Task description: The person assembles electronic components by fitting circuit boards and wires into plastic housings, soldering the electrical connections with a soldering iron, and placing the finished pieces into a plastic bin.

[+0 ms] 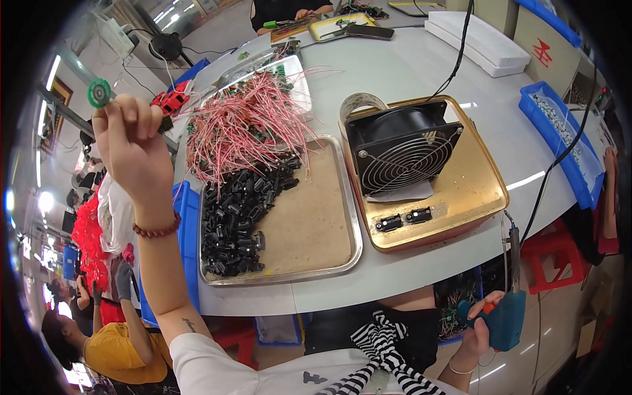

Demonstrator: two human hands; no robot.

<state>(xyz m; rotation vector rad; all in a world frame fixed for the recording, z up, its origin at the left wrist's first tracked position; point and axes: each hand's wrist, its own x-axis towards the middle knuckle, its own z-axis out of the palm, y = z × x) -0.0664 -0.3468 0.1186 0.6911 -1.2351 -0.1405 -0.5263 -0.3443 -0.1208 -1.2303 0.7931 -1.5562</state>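
Note:
My left hand (135, 135) is raised at the left, above the table's edge, with its fingers closed. At its fingertips is a small round green disc (99, 93), apparently pinched between them. At the lower right, beyond the table's near edge, my right hand (475, 341) grips a teal pistol-shaped soldering gun (508, 322). The gun's metal barrel points upward, and an orange-red part shows by my fingers. Two small black parts (403, 220) lie on the front of a gold tin lid (474, 204). Behind them stands a black fan with a wire guard (408, 158).
A metal tray (322, 263) holds many small black parts (230, 224) and a heap of red and white wires (247, 118). Blue bins stand left and right (559, 141). A black cable (559, 158) hangs across the right side. Other people work at the far end and left.

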